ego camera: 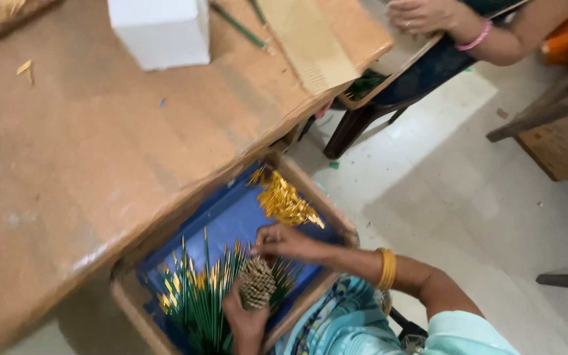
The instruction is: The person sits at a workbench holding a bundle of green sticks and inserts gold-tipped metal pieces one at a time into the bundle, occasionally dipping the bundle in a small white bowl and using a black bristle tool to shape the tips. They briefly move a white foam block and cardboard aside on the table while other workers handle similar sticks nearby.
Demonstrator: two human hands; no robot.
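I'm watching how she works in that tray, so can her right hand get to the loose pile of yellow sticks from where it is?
Probably yes. The right hand hovers in the blue-lined tray, just below the yellow sticks, with only bare lining between them. The left hand grips a stick bundle lower down, out of the way.
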